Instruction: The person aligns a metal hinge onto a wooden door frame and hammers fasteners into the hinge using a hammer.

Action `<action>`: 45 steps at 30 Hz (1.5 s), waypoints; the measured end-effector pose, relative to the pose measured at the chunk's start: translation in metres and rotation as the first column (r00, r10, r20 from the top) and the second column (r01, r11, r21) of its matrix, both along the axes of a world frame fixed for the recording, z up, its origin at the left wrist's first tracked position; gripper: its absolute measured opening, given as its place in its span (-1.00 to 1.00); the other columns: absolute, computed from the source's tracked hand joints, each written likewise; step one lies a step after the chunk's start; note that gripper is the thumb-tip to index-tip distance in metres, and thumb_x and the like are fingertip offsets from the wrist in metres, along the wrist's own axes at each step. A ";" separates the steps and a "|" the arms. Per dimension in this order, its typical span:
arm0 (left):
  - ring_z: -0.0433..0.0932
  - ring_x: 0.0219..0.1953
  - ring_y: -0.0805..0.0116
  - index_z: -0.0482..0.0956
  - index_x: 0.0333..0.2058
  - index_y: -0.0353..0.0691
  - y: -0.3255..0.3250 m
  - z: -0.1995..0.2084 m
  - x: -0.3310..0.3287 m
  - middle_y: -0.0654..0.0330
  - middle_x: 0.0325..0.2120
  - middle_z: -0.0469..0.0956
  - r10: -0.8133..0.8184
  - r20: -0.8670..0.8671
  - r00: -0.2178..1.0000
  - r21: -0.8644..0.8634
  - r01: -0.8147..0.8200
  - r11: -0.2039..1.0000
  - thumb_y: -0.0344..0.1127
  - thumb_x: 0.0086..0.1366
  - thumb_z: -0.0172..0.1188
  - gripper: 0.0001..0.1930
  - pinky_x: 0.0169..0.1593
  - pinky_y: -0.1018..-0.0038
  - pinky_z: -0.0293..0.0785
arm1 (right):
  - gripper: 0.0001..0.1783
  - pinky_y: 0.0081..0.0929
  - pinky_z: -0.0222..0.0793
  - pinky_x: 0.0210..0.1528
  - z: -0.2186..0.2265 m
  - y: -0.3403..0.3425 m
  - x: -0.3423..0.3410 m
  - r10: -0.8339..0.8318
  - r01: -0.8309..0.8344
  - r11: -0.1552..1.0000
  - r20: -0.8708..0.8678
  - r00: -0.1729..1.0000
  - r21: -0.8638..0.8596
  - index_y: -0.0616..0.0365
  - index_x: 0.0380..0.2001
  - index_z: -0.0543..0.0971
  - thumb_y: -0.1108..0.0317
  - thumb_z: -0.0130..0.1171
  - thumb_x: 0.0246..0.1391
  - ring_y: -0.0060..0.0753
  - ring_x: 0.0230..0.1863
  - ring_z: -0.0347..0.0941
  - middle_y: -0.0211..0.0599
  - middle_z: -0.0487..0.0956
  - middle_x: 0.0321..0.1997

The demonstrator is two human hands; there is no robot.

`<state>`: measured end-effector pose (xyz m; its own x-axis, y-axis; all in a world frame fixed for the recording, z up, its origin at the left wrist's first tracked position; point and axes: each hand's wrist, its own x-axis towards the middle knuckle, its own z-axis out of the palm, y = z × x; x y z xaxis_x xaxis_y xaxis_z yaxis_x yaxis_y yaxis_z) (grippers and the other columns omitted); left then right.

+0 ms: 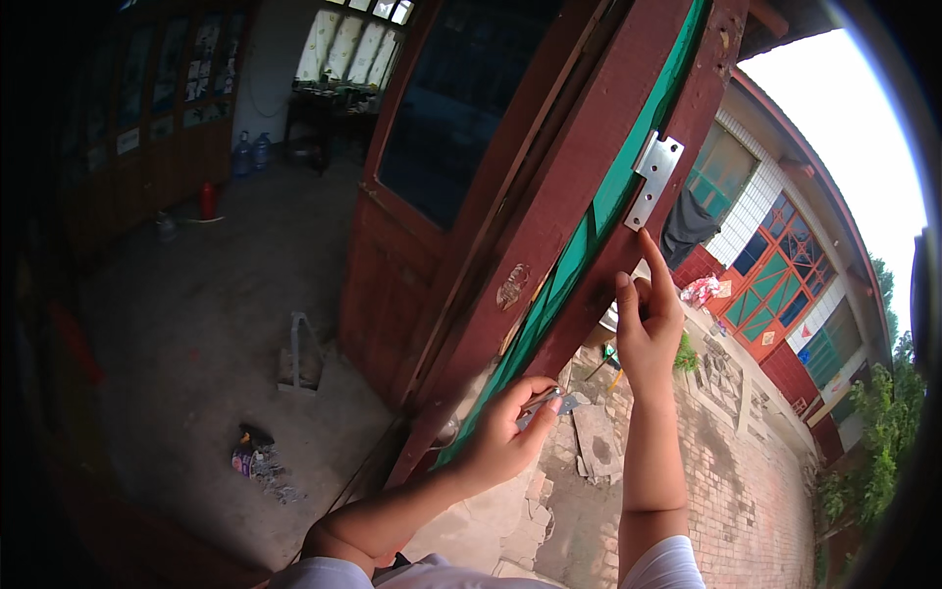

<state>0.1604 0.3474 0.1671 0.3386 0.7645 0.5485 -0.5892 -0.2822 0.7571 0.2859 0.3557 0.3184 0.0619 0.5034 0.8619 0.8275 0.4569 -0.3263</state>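
Note:
A silver hinge leaf point(652, 184) with several screw holes lies flat against the dark red wooden edge of the door frame point(708, 69). My right hand point(648, 329) is just below it, index finger stretched up to the leaf's lower end, thumb apart and the other fingers curled; I see nothing held in it. Lower down, my left hand point(500, 432) pinches a silver metal hinge piece point(567, 402) between thumb and fingers, close to the frame. Fingers cover part of that piece. A green strip point(610, 187) runs along the wood beside the fixed leaf.
A red door with a dark glass pane point(461, 108) stands to the left. On the indoor floor are a metal-framed stand point(299, 358), a crumpled packet point(253, 454) and a red bottle-shaped object point(207, 201). Outside, flat boards point(596, 442) lie on brick paving point(721, 481).

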 end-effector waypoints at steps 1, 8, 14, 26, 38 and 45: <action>0.46 -0.14 0.60 0.42 -0.13 -0.35 0.000 -0.003 -0.001 0.28 -0.25 0.50 0.003 -0.027 1.000 0.002 -0.003 1.000 -0.42 0.34 0.07 -0.83 -0.04 0.62 0.38 | -0.44 -0.72 0.00 -0.56 0.000 0.001 0.000 -0.015 0.015 1.000 0.015 1.000 0.018 0.12 0.22 0.33 0.51 0.08 0.12 -0.77 -0.65 0.01 -0.58 0.10 -0.73; 0.46 -0.23 0.61 0.42 -0.12 -0.34 -0.012 -0.038 -0.024 0.28 -0.28 0.51 -0.042 -0.098 0.994 -0.041 0.038 0.998 -0.41 0.34 0.08 -0.82 -0.15 0.65 0.37 | -0.46 -0.72 -0.02 -0.61 -0.008 0.015 0.006 -0.122 0.102 0.983 0.127 0.984 0.150 0.11 0.21 0.35 0.54 0.05 0.12 -0.73 -0.69 0.02 -0.52 0.13 -0.76; 0.51 -0.31 0.49 0.50 -0.20 -0.36 -0.028 -0.126 -0.070 0.16 -0.33 0.56 0.060 -0.249 0.967 0.005 -0.061 0.998 -0.44 0.26 0.15 -0.84 -0.24 0.57 0.44 | -0.47 -0.70 0.08 -0.61 -0.014 0.021 0.013 -0.183 0.138 0.966 0.205 0.961 0.218 0.16 0.21 0.33 0.56 0.00 0.14 -0.70 -0.72 0.10 -0.49 0.22 -0.75; 0.50 -0.34 0.43 0.49 -0.24 -0.31 -0.070 -0.250 -0.122 0.24 -0.43 0.54 0.128 -0.473 0.872 -0.381 -0.333 0.862 -0.32 0.32 0.12 -0.83 -0.22 0.55 0.45 | -0.47 -0.70 0.17 -0.55 -0.022 0.030 0.019 -0.173 0.129 0.969 0.210 0.962 0.209 0.27 0.25 0.24 0.56 -0.06 0.18 -0.69 -0.66 0.23 -0.45 0.30 -0.71; 0.36 -0.49 0.67 0.51 -0.19 -0.33 -0.030 -0.122 -0.082 0.38 -0.52 0.43 -0.212 -0.299 0.930 -0.313 0.114 0.943 -0.49 0.31 0.06 -0.87 -0.40 0.68 0.30 | -0.46 -0.62 0.16 -0.63 -0.011 0.026 0.017 -0.188 0.123 0.964 0.278 0.942 0.235 0.21 0.20 0.33 0.56 0.02 0.11 -0.59 -0.74 0.19 -0.40 0.28 -0.74; 0.51 -0.68 0.31 0.09 0.25 -0.44 -0.005 0.066 -0.034 0.12 -0.68 0.50 0.388 -0.243 0.889 0.582 -0.186 0.791 -0.20 0.25 0.20 -0.28 -0.57 0.45 0.38 | -0.46 -0.47 0.26 -0.62 -0.015 0.029 0.039 -0.132 0.056 0.961 0.270 0.954 0.271 0.17 0.17 0.38 0.50 0.08 0.06 -0.40 -0.74 0.34 -0.31 0.38 -0.75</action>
<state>0.1267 0.3422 0.2334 0.3884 0.4774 0.7882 -0.1542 -0.8096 0.5664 0.3248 0.3846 0.3033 -0.1670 0.2663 0.9493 0.9113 0.4092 0.0455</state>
